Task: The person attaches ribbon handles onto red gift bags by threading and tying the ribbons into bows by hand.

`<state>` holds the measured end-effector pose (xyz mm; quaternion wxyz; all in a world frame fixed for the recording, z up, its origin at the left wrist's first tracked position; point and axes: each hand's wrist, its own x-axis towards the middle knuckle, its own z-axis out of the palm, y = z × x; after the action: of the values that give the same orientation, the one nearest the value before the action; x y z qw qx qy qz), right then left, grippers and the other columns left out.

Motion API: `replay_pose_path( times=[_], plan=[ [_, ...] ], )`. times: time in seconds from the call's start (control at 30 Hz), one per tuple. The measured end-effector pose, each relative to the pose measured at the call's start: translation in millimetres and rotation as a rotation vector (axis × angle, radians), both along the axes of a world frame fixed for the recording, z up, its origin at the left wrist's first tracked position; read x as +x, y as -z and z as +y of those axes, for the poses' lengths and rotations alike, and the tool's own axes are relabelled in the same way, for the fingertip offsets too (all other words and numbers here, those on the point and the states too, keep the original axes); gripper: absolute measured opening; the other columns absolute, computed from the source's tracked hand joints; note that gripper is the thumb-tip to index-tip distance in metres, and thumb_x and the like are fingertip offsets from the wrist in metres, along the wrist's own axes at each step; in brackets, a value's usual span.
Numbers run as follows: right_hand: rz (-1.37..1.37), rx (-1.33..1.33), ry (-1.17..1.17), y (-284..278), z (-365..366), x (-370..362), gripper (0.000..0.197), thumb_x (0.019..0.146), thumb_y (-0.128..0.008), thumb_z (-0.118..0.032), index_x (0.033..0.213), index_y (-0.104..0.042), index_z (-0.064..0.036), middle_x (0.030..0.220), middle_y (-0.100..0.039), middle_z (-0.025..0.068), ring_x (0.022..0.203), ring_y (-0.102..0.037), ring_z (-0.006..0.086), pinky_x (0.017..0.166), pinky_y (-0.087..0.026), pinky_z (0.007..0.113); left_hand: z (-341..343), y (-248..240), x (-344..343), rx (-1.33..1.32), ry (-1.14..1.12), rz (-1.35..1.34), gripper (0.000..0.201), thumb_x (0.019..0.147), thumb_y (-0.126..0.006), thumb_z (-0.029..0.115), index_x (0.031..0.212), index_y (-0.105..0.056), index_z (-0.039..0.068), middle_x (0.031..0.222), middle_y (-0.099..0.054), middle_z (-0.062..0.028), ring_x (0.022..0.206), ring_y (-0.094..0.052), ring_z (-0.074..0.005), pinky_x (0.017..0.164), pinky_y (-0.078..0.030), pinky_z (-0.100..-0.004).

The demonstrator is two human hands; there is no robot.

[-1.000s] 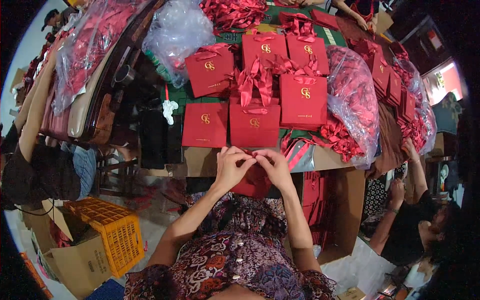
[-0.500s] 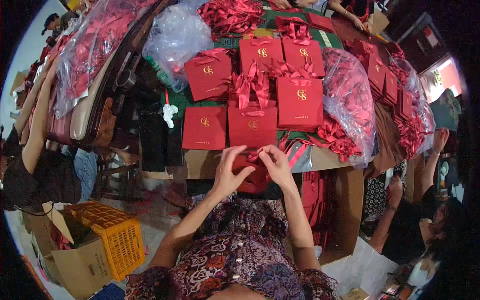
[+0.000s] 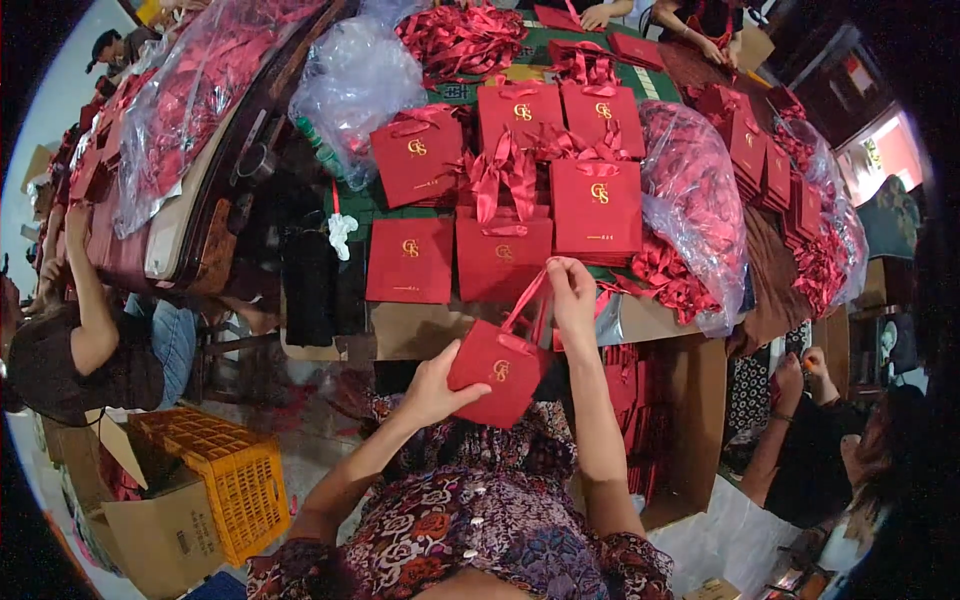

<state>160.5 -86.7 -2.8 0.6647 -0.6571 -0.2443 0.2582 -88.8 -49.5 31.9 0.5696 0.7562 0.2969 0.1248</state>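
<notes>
A small red gift bag [image 3: 478,372] with a gold emblem tilts in front of my body, off the table edge. My left hand [image 3: 432,392] grips its left side, thumb across the front. Above the bag's top edge, my right hand [image 3: 573,292] pinches a red ribbon handle [image 3: 524,303] and draws it up taut. Just beyond, a flat red bag [image 3: 408,262] lies at the left of the table front, and another bag [image 3: 504,262] with its ribbon upward lies beside it. A stack of red bags [image 3: 597,215] is to their right.
Clear plastic sacks of red ribbon [image 3: 690,200] stand on the right. A crumpled plastic bag [image 3: 358,90] and a ribbon heap [image 3: 465,38] lie farther back. Below right is an open cardboard box [image 3: 690,430]; an orange crate [image 3: 235,480] sits lower left. Other people work around the table.
My hands have moved apart. The bag has come into clear view, emblem facing up, and my right hand has risen, stretching the ribbon upward. A person's hand at the far edge has shifted.
</notes>
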Motion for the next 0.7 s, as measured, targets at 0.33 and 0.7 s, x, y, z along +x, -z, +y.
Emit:
replay_pose_path(
  times=[0.33,0.7],
  plan=[
    [-0.01,-0.057,-0.017,-15.1,-11.0,-8.6,0.027,0.1,-0.058,-0.016,0.12,-0.065,0.0011,0.095,-0.065,-0.0011,0.085,-0.055,0.0056,0.076,-0.045,0.02,12.6,-12.0,-18.6,-0.015,-0.115,-0.093,0.064,0.08,-0.083,0.02,0.131,-0.051,-0.002,0.116,-0.067,-0.0156,0.107,-0.063,-0.0179,0.093,-0.05,-0.0336],
    [-0.436,-0.151,-0.28,-12.7,-13.5,-88.7,0.028,0.094,-0.061,-0.01,0.12,-0.063,0.0003,0.107,-0.069,0.0165,0.095,-0.067,0.0296,0.084,-0.052,0.038,153.5,-36.7,-15.3,0.17,-0.584,-0.396,0.042,0.091,-0.067,0.007,0.128,-0.048,0.0,0.118,-0.061,-0.01,0.107,-0.058,-0.0164,0.094,-0.048,-0.0315]
  ],
)
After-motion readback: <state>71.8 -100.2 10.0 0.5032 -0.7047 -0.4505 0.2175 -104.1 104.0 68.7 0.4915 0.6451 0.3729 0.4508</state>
